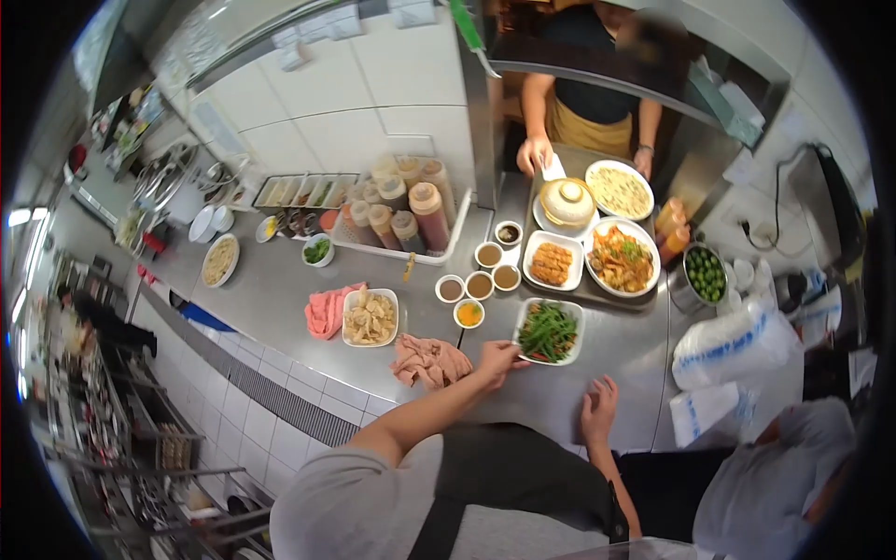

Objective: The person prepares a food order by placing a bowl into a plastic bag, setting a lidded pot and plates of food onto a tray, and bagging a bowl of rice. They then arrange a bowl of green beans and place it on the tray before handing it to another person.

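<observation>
My left hand pinches the left corner of a white square dish of green vegetables. Below and to the right of that dish, my right hand is held over the counter edge with fingers loosely raised and nothing in them. Just beyond the dish lies a tray carrying a lidded pot, a plate of noodles or rice, a square dish of browned pieces and a large plate of mixed food. Several small sauce cups stand left of the tray.
Across the pass, a person's hand is at the tray's far side. Pink cloths and a bowl of pale food lie left. Behind them is a bottle basket. Green limes and plastic bags are right, near another person.
</observation>
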Demonstrator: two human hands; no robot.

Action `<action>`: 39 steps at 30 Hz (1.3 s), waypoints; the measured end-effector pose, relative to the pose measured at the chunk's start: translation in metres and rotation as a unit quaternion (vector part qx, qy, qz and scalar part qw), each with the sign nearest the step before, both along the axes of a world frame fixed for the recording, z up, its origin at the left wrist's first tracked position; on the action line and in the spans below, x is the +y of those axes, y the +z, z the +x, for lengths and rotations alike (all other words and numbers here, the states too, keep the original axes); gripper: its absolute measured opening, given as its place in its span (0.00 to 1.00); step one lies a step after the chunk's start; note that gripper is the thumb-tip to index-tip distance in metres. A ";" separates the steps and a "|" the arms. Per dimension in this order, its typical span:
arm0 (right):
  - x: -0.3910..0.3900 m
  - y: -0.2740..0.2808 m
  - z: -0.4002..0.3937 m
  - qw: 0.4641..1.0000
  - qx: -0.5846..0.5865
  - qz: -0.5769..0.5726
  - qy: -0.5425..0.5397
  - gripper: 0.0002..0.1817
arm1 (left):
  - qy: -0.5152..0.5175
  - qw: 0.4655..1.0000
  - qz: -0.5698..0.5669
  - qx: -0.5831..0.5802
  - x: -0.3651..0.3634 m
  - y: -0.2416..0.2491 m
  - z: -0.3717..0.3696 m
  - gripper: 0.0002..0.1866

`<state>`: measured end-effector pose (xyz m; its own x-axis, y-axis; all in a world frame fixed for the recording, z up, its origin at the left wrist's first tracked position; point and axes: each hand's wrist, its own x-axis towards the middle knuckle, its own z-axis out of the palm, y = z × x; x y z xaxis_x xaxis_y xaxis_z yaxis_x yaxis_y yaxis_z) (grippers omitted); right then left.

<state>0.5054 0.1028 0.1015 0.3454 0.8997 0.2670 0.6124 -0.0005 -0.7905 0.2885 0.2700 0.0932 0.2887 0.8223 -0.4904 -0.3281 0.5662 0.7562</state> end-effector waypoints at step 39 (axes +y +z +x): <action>-0.008 0.003 0.001 0.990 -0.120 -0.018 -0.068 0.17 | -0.459 0.708 0.186 0.503 0.172 0.199 -0.142 0.18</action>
